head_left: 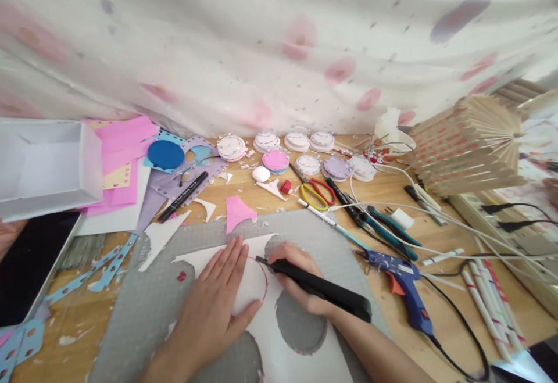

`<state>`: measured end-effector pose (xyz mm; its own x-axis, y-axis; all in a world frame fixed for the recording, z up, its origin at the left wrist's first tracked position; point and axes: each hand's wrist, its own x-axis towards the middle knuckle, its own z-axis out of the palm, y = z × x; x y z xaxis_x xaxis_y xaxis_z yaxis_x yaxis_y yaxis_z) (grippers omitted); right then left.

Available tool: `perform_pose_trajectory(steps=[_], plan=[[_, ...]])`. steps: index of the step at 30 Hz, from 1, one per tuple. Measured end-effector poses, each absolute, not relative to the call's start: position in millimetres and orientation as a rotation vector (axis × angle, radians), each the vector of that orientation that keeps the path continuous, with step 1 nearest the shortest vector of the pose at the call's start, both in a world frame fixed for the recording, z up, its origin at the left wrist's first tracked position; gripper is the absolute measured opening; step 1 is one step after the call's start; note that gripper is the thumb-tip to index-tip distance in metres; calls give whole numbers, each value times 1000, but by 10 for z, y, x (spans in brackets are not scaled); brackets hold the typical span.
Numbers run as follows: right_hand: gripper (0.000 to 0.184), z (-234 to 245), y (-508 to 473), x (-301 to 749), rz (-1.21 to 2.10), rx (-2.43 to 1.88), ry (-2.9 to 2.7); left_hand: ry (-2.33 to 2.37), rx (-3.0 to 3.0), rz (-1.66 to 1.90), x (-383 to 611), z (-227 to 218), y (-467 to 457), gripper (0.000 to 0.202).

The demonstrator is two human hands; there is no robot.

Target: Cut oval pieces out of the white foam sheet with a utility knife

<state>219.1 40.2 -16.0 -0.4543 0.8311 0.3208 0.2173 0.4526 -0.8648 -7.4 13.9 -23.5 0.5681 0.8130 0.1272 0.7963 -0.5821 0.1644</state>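
Observation:
My left hand (213, 304) lies flat with fingers stretched out, pressing a round template onto a white sheet (296, 354) that rests on a grey mat (143, 307). My right hand (296, 275) grips a black pen-shaped tool (318, 287). Its tip touches the edge of the circle, where a thin red line (264, 275) curves. The white sheet has round holes showing the grey mat beneath.
A blue glue gun (403, 284) lies right of the mat, with pliers (383, 226), cables and paper sticks (488, 307) beyond. Red-and-yellow scissors (318, 192), a black marker (183, 197), paper rounds (275, 160), pink paper (124, 139) and a white box (43, 165) lie farther back.

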Motion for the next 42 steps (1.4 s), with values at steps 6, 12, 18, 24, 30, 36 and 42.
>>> perform_pose_trajectory(steps=[6, 12, 18, 24, 30, 36, 42], plan=[[21, -138, 430, 2168, 930, -841, -2077, 1380, 2681, 321, -78, -248, 137, 79], [24, -151, 408, 2171, 918, -875, -2038, 1421, 2731, 294, -72, -265, 131, 81], [21, -162, 348, 2157, 935, -936, -1969, 1413, 2740, 309, -67, -264, 128, 80], [15, -65, 297, 2246, 1025, -1080, -1679, 1391, 2746, 356, -118, -289, 140, 85], [18, 1, 431, 2265, 1152, -1015, -1668, 1364, 2561, 509, -275, -213, 189, 66], [19, -49, 487, 2145, 1162, -942, -1760, 1432, 2662, 406, -375, -254, 209, 76], [18, -98, 493, 2153, 1098, -903, -1835, 1442, 2681, 395, -381, -321, 219, 76]])
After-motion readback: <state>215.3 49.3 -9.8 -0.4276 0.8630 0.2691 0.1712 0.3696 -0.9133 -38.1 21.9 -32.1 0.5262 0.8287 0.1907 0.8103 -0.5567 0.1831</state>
